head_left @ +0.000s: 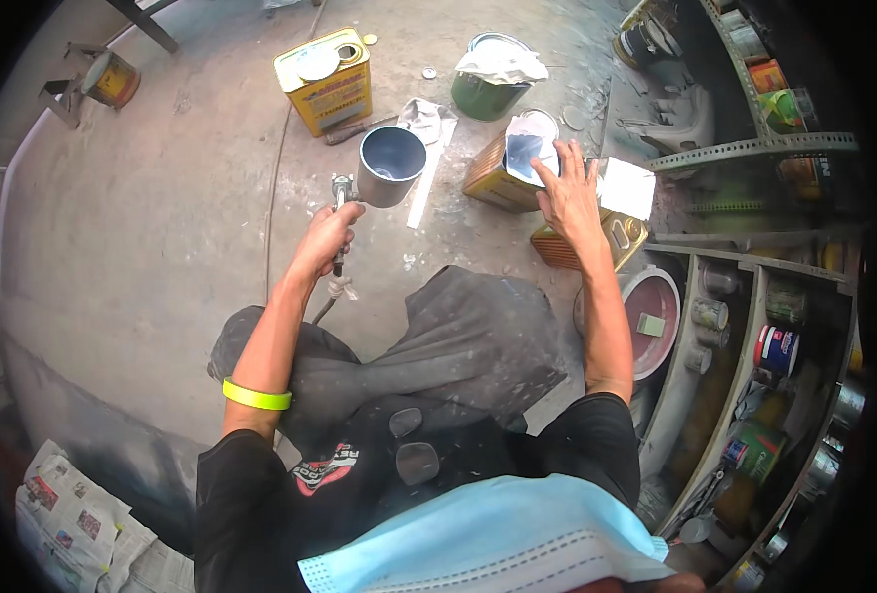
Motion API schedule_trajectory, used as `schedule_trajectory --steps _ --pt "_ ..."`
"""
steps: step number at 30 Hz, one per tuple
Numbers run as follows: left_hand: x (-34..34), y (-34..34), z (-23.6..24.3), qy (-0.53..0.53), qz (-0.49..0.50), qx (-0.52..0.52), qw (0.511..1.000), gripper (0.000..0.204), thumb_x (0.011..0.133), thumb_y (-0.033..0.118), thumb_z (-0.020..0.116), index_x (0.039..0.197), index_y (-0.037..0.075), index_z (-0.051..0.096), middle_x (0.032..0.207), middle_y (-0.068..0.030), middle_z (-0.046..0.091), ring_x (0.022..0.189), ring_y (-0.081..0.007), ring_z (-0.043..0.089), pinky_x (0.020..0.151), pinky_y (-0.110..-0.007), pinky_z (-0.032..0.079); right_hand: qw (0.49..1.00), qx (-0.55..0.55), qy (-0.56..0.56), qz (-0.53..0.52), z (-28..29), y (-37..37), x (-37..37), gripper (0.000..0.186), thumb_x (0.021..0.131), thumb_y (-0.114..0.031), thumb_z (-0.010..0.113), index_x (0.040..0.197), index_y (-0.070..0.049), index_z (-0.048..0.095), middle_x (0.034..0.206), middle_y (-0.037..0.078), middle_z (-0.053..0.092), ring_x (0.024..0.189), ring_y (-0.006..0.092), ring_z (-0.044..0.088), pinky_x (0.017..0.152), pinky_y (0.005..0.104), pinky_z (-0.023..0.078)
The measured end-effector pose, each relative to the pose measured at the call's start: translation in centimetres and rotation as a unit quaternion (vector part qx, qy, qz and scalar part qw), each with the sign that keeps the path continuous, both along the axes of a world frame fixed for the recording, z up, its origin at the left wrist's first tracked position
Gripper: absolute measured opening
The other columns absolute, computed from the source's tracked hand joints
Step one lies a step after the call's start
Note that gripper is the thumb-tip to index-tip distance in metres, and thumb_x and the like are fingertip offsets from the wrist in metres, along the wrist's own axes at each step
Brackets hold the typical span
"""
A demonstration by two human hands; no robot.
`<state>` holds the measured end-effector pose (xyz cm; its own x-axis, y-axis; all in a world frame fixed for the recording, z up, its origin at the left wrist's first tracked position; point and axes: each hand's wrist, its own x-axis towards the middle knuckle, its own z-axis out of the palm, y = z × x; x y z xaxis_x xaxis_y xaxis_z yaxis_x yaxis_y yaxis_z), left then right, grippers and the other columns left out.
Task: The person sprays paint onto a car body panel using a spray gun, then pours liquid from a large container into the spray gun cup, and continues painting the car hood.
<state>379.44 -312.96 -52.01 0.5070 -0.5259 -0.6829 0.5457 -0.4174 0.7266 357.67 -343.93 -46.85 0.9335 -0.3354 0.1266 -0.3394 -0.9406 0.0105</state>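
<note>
My left hand is wrapped round the handle of a spray gun, low over the floor. A grey cylindrical cup with an uncovered top sits at the gun's right; its inside is dark blue-grey. To the right, my right hand reaches forward with fingers spread, over the edge of a yellow-brown rectangular tin. Its fingertips are at a white sheet with a grey-blue patch on that tin; whether they press on it I cannot tell. Another yellow tin stands under my right wrist, beside a white square sheet.
Ahead stand a yellow tin with an uncapped spout and a green bucket covered by white cloth. A crumpled rag and a white strip lie between. A hose crosses the floor. Metal shelving with cans lines the right.
</note>
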Motion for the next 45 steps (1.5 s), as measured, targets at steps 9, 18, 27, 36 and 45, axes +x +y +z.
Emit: schedule_trajectory --steps 9,18,27,36,45 --pt "-0.2 0.9 -1.9 -0.043 -0.043 -0.017 0.998 0.031 0.081 0.030 0.061 0.101 0.008 0.054 0.067 0.0049 0.040 0.059 -0.0068 0.035 0.051 -0.027 0.027 0.997 -0.002 -0.082 -0.012 -2.4 -0.7 0.7 0.013 0.084 -0.013 0.067 0.096 -0.011 0.070 0.130 0.014 0.054 0.129 0.0357 0.046 0.107 0.0654 0.028" --pt "-1.1 0.0 -3.5 -0.058 -0.053 -0.025 0.997 0.031 0.081 0.030 0.061 0.100 0.007 0.055 0.072 0.0039 0.040 0.064 -0.0081 0.035 0.055 -0.027 0.030 0.939 0.050 -0.274 0.202 7.3 8.3 4.7 0.032 0.072 -0.001 0.071 0.102 -0.008 0.067 0.106 0.007 0.067 0.111 0.0297 0.061 0.103 0.0524 0.042" --pt "-1.0 0.4 -3.4 -0.049 -0.053 -0.018 0.997 0.035 0.083 0.028 0.062 0.109 0.006 0.058 0.076 0.0037 0.047 0.063 -0.0072 0.040 0.056 -0.025 0.033 0.927 0.178 -0.274 0.184 5.7 9.2 2.0 0.039 0.077 -0.007 0.075 0.114 -0.005 0.064 0.119 0.012 0.063 0.109 0.0293 0.061 0.102 0.0489 0.044" --pt "-0.9 2.2 -1.3 -0.026 0.027 -0.067 0.997 0.024 0.091 0.025 0.060 0.107 0.008 0.054 0.071 0.0057 0.046 0.061 -0.0043 0.040 0.055 -0.021 0.034 0.816 0.426 -0.280 -0.271 -14.5 0.7 -6.3 0.100 0.075 -0.025 0.082 0.147 0.006 0.019 0.143 0.025 0.040 0.129 0.0374 0.046 0.105 0.0423 0.041" --pt "-0.8 3.6 -1.3 -0.045 0.035 -0.059 0.997 0.016 0.091 0.023 0.056 0.092 0.007 0.058 0.069 -0.0003 0.052 0.058 -0.0098 0.048 0.051 -0.026 0.038 0.772 0.514 -0.332 -0.171 -14.0 -3.8 -3.1 0.059 0.068 -0.024 0.087 0.115 0.001 0.061 0.110 0.009 0.066 0.104 0.0214 0.060 0.094 0.0324 0.046"
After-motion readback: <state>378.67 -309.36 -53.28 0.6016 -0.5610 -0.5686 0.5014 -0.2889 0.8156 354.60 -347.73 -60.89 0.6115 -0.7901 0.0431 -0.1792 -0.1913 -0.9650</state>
